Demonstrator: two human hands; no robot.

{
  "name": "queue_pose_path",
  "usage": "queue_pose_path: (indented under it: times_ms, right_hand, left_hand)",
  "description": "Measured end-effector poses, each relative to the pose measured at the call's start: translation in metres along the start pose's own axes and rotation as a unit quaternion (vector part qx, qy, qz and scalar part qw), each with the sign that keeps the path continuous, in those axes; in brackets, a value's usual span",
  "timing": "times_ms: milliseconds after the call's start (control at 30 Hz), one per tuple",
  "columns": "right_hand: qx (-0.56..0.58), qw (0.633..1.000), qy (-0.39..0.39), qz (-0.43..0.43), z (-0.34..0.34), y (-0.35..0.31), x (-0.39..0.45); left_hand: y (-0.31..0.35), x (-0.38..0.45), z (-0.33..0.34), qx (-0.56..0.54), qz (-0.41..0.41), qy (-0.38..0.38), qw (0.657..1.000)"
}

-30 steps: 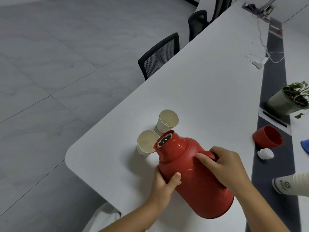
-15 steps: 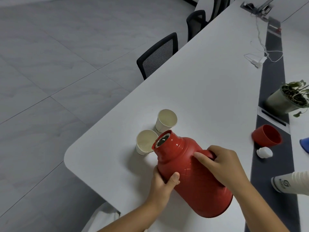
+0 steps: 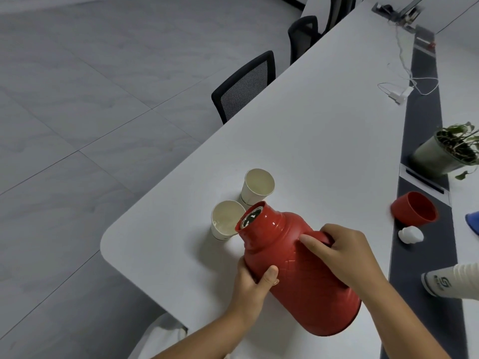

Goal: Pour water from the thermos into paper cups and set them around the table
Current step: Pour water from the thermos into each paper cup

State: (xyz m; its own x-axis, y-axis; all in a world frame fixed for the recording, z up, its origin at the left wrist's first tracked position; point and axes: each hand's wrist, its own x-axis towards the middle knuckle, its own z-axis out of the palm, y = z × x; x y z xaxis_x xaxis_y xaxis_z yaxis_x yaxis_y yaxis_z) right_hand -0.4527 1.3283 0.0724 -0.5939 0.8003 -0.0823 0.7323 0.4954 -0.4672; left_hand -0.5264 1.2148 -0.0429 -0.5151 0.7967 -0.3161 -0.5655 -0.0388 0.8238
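Observation:
A big red thermos [image 3: 305, 286] is tilted over the white table [image 3: 324, 130], its open mouth leaning over the nearer paper cup [image 3: 225, 222]. My right hand [image 3: 339, 252] grips the thermos handle. My left hand [image 3: 255, 283] supports the thermos body from below, thumb on its side. A second paper cup [image 3: 256, 186] stands upright just behind the first. Both cups look pale inside; some water glints at the bottom of the nearer one. The thermos's red lid [image 3: 414, 209] and white stopper [image 3: 410, 234] lie to the right.
A potted plant [image 3: 445, 151] stands at the right beside a dark strip [image 3: 425, 255] running along the table. White cables and a charger [image 3: 400, 95] lie farther back. Black mesh chairs [image 3: 243, 86] line the left edge. Someone's white-socked foot [image 3: 451, 279] rests at the right.
The thermos has tipped slightly further toward the nearer cup, its mouth shifting a little left. Both hands keep their grip; the cups have not moved.

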Motion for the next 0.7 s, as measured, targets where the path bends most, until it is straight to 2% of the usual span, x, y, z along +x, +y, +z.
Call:
queue_pose_path:
  times_ms: [700]
  right_hand:
    - [-0.004, 1.0, -0.003, -0.001, -0.0004, -0.0053, 0.0023]
  left_hand:
    - [0.0015, -0.001, -0.0008, 0.005, -0.01, 0.015, 1.0]
